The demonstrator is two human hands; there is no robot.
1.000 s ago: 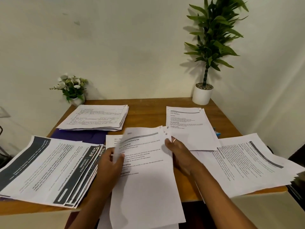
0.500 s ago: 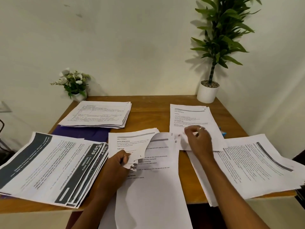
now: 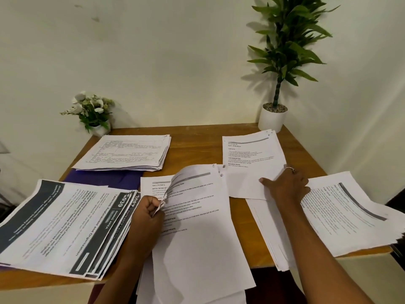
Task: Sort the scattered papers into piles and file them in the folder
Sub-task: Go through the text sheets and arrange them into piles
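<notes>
Printed papers lie in several piles on a wooden table [image 3: 192, 150]. My left hand [image 3: 146, 213] pinches the curled left edge of the top sheet of the middle stack [image 3: 197, 227], which hangs over the front edge. My right hand [image 3: 285, 185] rests with spread fingers on the lower part of the back-right pile [image 3: 249, 156]. A pile with dark header bands [image 3: 65, 222] lies at the left. A table-form pile [image 3: 127, 153] lies at the back left, on a dark blue folder [image 3: 109, 178]. Another fanned pile [image 3: 341, 213] lies at the right.
A small flower pot [image 3: 93, 113] stands at the back-left corner and a tall potted plant [image 3: 274, 117] at the back right, both against the white wall. The right and left piles overhang the table's front edge.
My right hand carried a sheet from the middle stack to the back-right pile and now rests on it. My left hand has lifted and curled the following sheet's edge.
</notes>
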